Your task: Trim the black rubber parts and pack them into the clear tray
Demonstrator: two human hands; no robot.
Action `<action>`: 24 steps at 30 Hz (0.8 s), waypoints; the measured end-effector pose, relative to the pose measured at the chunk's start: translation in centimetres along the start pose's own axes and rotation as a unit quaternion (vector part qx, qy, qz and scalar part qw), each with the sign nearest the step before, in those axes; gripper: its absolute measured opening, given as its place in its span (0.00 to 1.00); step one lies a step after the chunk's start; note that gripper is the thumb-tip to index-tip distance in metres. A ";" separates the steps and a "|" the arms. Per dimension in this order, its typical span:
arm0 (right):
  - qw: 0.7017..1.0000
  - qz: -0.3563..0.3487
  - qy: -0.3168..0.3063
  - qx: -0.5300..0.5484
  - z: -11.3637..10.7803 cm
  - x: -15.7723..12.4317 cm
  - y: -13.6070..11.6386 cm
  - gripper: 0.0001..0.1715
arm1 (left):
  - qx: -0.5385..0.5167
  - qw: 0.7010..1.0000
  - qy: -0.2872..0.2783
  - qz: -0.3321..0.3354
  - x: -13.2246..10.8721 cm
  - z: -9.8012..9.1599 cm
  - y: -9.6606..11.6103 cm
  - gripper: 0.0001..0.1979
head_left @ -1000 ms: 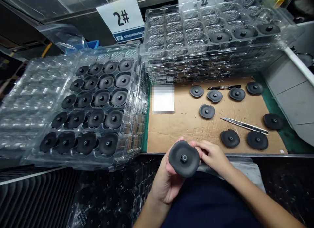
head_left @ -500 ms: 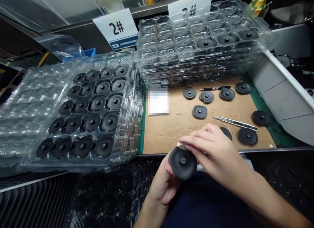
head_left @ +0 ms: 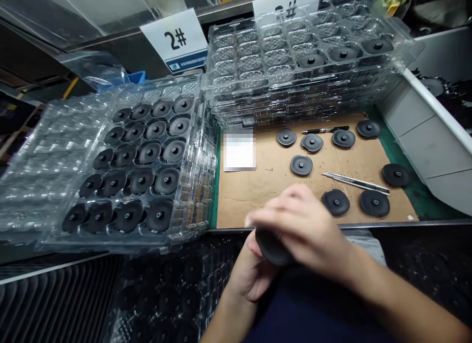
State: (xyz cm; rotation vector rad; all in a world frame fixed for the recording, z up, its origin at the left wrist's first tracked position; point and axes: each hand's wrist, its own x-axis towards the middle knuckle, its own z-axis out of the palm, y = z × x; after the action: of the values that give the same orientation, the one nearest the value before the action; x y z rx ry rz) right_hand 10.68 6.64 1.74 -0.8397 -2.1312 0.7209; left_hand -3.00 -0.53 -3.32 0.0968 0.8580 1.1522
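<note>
Right hand slid over black disc; left hand beneath.

Held disc was matte black. Tray discs and loose discs were the same black, some greyer under glare. Left tray was clear; rear stack was clear with dimpled pockets. Cardboard was brown, mat green. Sign was white with black "2#" and a blue strip. Pen was black.
</note>
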 end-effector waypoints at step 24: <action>0.985 0.109 -0.074 0.109 0.9 0.5 -1.6 0.15 | 0.029 0.999 -0.009 0.013 1.8 0.7 2.3 0.28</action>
State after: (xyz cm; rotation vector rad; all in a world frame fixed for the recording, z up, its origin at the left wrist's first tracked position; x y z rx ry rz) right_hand 9.13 5.79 2.58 -0.9308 -2.0588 1.1399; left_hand -4.07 2.27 -2.71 0.1670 0.8757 1.1499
